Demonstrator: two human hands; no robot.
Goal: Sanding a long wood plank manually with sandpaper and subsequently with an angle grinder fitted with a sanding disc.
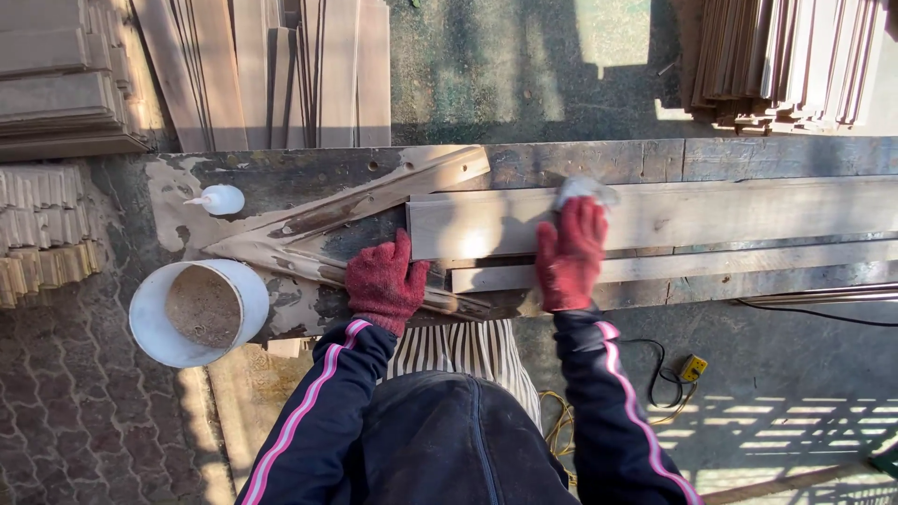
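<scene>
On the workbench, a white cloth (585, 190) was pressed onto a pale plank (711, 213) by the gloved right hand (569, 254).

The cloth was pinched under the right fingertips, bunched just beyond them, on the plank's upper edge near its left end. The left hand (383, 281), in a red glove, was laid flat and unclenched on the bench's (599, 161) near edge, beside a narrower strip (655, 268); nothing was gripped by it. The plank was seen lying lengthwise across the bench, running off to the right. A white bucket (154, 323) of sawdust was noted left of the left hand, a white squeeze bottle (217, 199) above it, stacked boards (781, 61) beyond.
</scene>
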